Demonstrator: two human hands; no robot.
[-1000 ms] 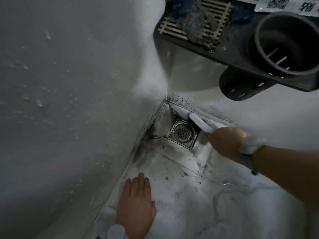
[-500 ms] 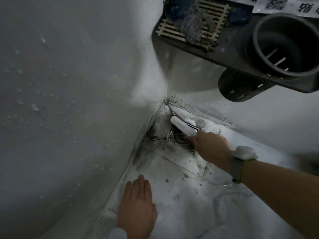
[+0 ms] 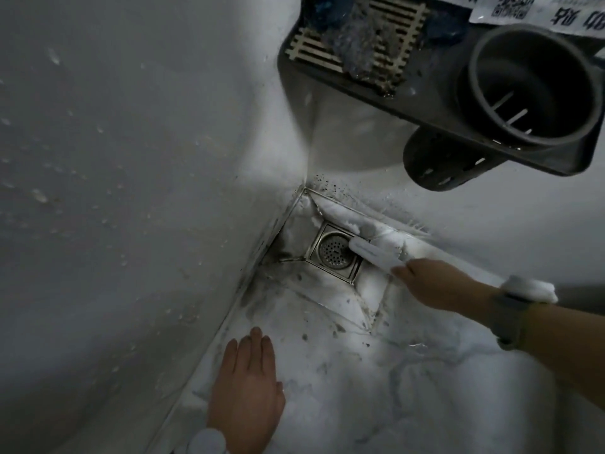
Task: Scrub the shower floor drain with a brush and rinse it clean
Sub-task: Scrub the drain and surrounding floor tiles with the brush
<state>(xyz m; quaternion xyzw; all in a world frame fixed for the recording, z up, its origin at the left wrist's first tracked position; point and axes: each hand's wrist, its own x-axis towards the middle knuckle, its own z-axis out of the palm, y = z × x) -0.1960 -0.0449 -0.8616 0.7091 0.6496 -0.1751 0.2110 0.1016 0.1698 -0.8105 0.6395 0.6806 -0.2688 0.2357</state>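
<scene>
A square metal floor drain [image 3: 332, 253] with a round perforated cover sits in the shower corner, ringed by dark grime on the white marbled floor [image 3: 376, 388]. My right hand [image 3: 438, 285] grips the handle of a white brush [image 3: 373, 252]. The brush head lies on the drain's right edge, bristles down. My left hand [image 3: 245, 391] rests flat on the floor near the left wall, fingers straight, well short of the drain.
A dark wall shelf [image 3: 425, 93] juts out above the corner, carrying a slatted soap tray [image 3: 357, 40] and a round cup holder [image 3: 530, 83]. White walls with water drops close in on the left and behind. Black specks dot the corner grout.
The brush has slid back to the right off the drain cover, which now shows whole. My right hand drew back with it. My left hand has stayed put.
</scene>
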